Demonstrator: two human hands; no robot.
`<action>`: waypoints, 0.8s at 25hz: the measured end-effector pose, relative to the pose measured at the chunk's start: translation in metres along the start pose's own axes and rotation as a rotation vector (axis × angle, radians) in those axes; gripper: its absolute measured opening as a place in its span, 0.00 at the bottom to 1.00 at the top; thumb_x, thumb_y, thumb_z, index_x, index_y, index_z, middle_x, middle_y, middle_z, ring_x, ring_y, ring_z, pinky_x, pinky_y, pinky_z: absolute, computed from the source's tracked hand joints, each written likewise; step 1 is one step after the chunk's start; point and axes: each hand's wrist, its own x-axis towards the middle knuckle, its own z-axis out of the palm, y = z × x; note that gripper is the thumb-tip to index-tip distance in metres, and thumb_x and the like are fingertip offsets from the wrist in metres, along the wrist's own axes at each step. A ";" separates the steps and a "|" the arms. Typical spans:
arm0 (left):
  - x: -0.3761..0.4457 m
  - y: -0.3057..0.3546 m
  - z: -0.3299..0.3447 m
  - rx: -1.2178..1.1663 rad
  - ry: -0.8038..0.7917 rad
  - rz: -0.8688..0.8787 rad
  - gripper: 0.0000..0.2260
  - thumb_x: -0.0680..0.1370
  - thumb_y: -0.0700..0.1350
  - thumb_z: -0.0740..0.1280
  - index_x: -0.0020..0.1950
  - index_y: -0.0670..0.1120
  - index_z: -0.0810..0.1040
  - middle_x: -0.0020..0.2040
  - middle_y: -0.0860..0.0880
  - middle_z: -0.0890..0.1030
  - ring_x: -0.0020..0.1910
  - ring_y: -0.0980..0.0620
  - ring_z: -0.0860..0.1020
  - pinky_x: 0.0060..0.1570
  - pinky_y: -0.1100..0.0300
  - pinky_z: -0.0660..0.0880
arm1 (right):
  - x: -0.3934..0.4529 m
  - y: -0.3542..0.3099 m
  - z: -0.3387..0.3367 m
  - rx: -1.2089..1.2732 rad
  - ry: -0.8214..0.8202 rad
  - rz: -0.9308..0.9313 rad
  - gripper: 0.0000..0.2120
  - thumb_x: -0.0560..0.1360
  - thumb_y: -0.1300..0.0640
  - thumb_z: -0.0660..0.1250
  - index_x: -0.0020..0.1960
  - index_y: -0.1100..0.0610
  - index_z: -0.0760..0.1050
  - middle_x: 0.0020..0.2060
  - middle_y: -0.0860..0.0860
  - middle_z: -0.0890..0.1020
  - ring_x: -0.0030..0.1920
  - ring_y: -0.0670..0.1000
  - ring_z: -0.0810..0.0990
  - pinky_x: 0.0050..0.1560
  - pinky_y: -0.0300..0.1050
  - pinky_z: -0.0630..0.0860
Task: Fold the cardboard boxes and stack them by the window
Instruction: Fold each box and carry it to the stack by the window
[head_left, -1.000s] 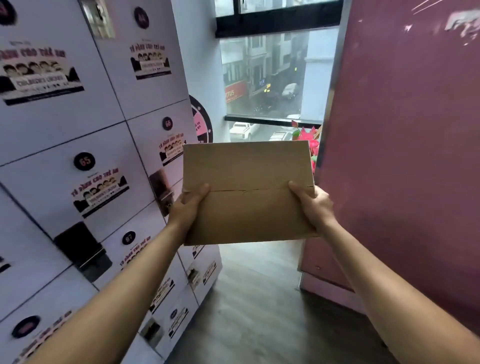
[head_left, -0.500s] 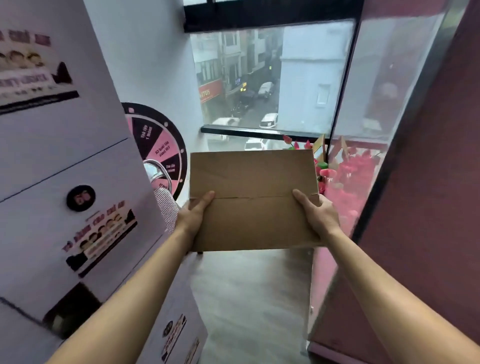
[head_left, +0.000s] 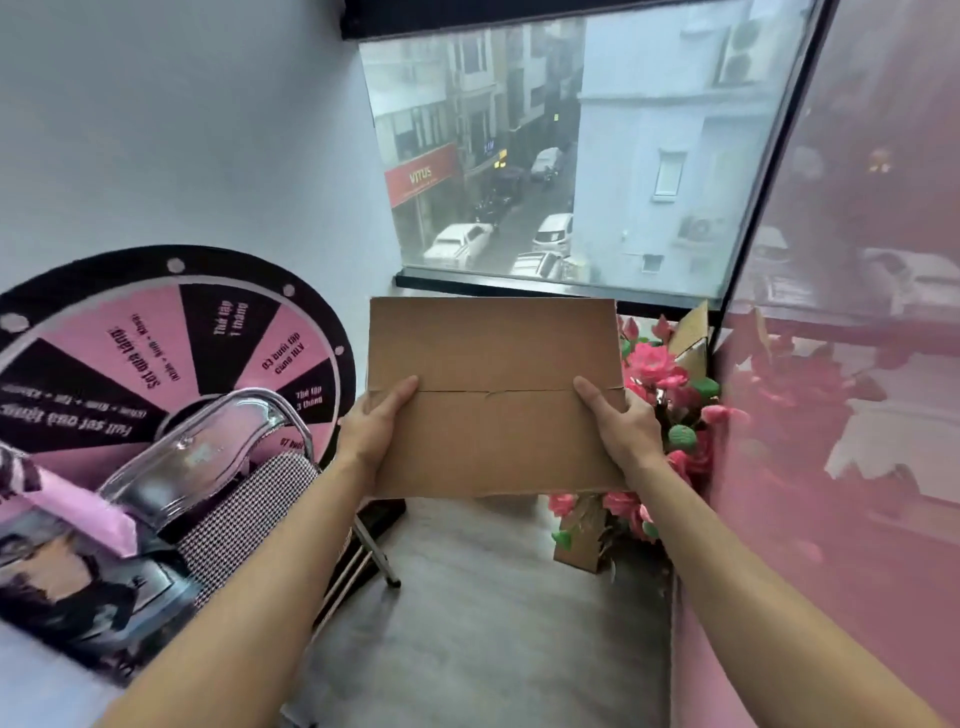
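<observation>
Narrow floor strip (head_left: 483, 613) ends at the window (head_left: 561, 156) straight ahead. Left hand (head_left: 371, 431) and right hand (head_left: 621, 431) clamp the box (head_left: 493, 395) by its short ends, held flat-side-up at chest height, long axis crosswise. Drop spot likely forward and down, equal reach for both hands.

The grey floor (head_left: 483, 623) carries a chair (head_left: 249, 499) at left and pink flowers (head_left: 654, 395) by the window (head_left: 571, 156).
</observation>
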 end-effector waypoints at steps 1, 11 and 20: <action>0.025 0.007 0.003 -0.012 0.031 -0.007 0.30 0.63 0.68 0.76 0.58 0.54 0.79 0.52 0.52 0.84 0.48 0.52 0.84 0.39 0.59 0.79 | 0.030 -0.008 0.013 -0.005 -0.022 -0.001 0.31 0.61 0.22 0.69 0.52 0.45 0.77 0.51 0.46 0.83 0.49 0.47 0.81 0.52 0.51 0.81; 0.274 0.018 0.021 0.036 0.050 -0.052 0.34 0.56 0.69 0.79 0.57 0.56 0.79 0.52 0.52 0.85 0.49 0.50 0.85 0.50 0.50 0.81 | 0.268 -0.011 0.139 -0.054 -0.081 0.032 0.32 0.60 0.22 0.68 0.51 0.45 0.79 0.52 0.47 0.83 0.51 0.51 0.82 0.56 0.56 0.80; 0.509 0.019 0.052 0.162 -0.124 -0.217 0.42 0.57 0.72 0.77 0.65 0.55 0.76 0.58 0.52 0.82 0.54 0.50 0.82 0.54 0.52 0.80 | 0.437 0.008 0.230 -0.113 0.034 0.229 0.36 0.62 0.23 0.68 0.57 0.49 0.81 0.53 0.49 0.83 0.54 0.53 0.81 0.58 0.52 0.78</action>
